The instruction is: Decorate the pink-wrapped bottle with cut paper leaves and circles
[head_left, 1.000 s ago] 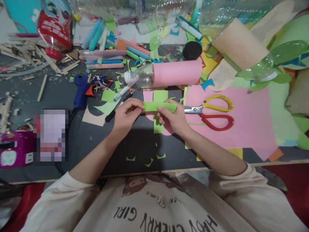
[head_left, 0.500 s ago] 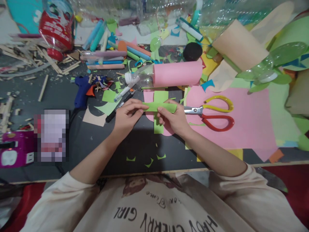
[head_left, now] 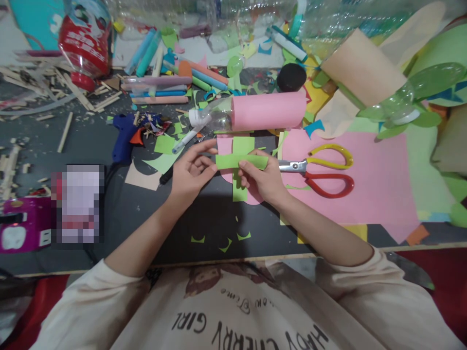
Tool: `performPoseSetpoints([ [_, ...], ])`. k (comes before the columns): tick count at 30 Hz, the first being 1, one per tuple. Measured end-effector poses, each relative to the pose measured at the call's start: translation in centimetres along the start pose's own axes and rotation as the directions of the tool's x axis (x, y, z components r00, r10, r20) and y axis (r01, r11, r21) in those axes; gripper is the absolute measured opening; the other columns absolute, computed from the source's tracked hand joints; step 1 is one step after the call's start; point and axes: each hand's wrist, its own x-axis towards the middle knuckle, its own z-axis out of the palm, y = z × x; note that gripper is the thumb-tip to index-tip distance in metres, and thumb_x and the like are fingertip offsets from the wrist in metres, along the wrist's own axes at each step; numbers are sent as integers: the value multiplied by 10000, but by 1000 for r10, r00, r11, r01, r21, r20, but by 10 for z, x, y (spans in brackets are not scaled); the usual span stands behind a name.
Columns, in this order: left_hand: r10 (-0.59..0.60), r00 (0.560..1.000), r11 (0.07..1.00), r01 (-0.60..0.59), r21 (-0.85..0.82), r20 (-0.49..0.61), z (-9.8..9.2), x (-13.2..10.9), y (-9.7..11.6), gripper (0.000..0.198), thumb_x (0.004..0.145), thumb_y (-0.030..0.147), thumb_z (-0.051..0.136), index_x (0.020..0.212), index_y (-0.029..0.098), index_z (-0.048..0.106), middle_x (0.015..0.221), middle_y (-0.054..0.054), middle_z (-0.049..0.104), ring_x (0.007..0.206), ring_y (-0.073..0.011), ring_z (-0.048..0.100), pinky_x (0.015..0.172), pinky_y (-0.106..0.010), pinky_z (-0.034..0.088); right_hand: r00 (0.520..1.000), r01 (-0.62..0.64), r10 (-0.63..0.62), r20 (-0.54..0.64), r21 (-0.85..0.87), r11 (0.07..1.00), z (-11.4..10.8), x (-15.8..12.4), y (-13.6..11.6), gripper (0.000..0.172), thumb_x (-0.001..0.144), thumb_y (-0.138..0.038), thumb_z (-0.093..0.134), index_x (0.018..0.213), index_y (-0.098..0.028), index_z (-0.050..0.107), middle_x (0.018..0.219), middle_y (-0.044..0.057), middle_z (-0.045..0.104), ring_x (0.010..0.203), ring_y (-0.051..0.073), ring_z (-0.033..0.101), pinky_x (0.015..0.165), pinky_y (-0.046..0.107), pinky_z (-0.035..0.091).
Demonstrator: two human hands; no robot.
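A narrow green paper strip (head_left: pixel 226 161) is pinched between the thumb and fingers of my right hand (head_left: pixel 265 177). My left hand (head_left: pixel 192 174) is just off the strip's left end, its fingers apart and loosely curled. Beneath the strip lie another green paper piece (head_left: pixel 240 190) and a pink paper piece (head_left: pixel 224 143) with rounded edges. To the right of my right hand rest scissors (head_left: pixel 295 166) with one yellow and one red handle; my hand hides their blade tips. A pen (head_left: pixel 167 176) is partly covered by my left hand.
A plastic bottle wrapped in pink paper (head_left: pixel 270 112) lies behind my hands. Pink sheets (head_left: pixel 372 184) spread to the right. At left are a blue glue gun (head_left: pixel 124 136), a blurred-out phone (head_left: pixel 80 204) and a purple box (head_left: pixel 27 226). Small green scraps (head_left: pixel 225 245) lie near the table edge.
My left hand has let go of the strip's left end, and its fingers have spread and shifted slightly left. The right hand still holds the strip in about the same place.
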Motion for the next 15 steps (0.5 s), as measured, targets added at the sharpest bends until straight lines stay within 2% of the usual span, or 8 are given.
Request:
performPoseSetpoints([
  [3, -84, 993, 993, 90, -73, 81, 0, 0, 2, 551, 698, 494, 763, 1154, 232, 599, 881, -22, 684, 553, -83, 599, 599, -225, 545, 998, 9, -8, 60, -19, 1000, -1, -1, 0, 466, 657, -558, 781, 686, -211, 472, 522, -67, 619, 381, 61, 538, 363, 177, 432],
  [8, -307, 912, 949, 316, 10, 273, 4, -4, 17, 373, 726, 505, 735, 844, 163, 643, 586, 13, 655, 403, -89, 561, 448, -200, 473, 987, -16, 25, 156, -61, 998, -1, -4, -1, 459, 649, -549, 790, 671, -193, 501, 528, -65, 614, 387, 63, 545, 373, 180, 426],
  [11, -360, 883, 929, 368, 33, 300, 6, -5, 21, 370, 778, 520, 681, 808, 151, 667, 559, -5, 669, 405, -112, 596, 443, -206, 481, 984, -20, 33, 175, -78, 997, 0, -4, -2, 450, 644, -551, 793, 680, -190, 527, 539, -64, 613, 398, 63, 549, 381, 179, 422],
  [13, -361, 885, 930, 366, 40, 293, 6, -5, 20, 394, 795, 537, 661, 822, 144, 676, 580, -24, 690, 435, -129, 632, 463, -214, 502, 984, -24, 34, 174, -57, 998, 0, -3, -1, 451, 642, -562, 790, 683, -192, 535, 551, -55, 623, 405, 67, 554, 389, 183, 428],
  [15, -352, 896, 933, 357, 30, 273, 6, -4, 18, 416, 791, 555, 662, 823, 141, 671, 584, -33, 698, 432, -135, 638, 456, -216, 500, 986, -22, 20, 168, 13, 1000, -1, -1, 2, 488, 660, -650, 723, 675, -197, 541, 546, -42, 623, 397, 78, 550, 384, 198, 434],
])
